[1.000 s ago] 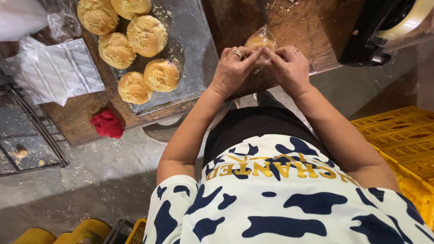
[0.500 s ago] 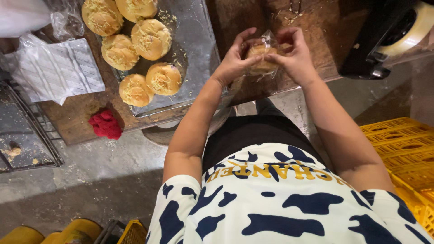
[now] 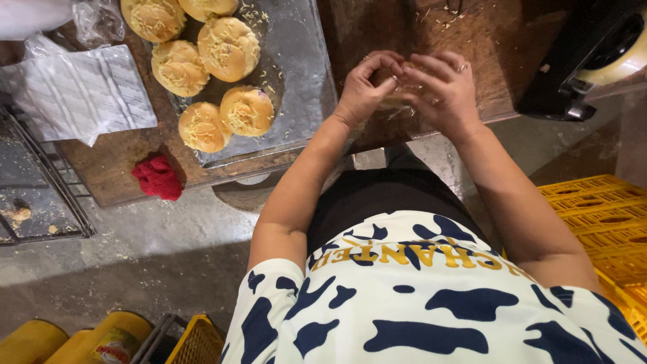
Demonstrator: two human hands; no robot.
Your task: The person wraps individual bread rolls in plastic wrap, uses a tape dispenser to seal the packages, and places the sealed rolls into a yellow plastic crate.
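While the left hand (image 3: 365, 87) and right hand (image 3: 441, 87) curl closed together, they clasp a bun in clear wrap (image 3: 397, 94) between them; a tray (image 3: 303, 74) of buns (image 3: 229, 47) sits just left.

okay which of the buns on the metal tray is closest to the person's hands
The bun at the tray's lower right, nearest the left hand. The other buns sit farther left or higher up the metal tray.

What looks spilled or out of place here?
Crumbs and cheese shreds are scattered over the metal tray around the buns, and across the wooden table. A red cloth lies crumpled at the table's edge.
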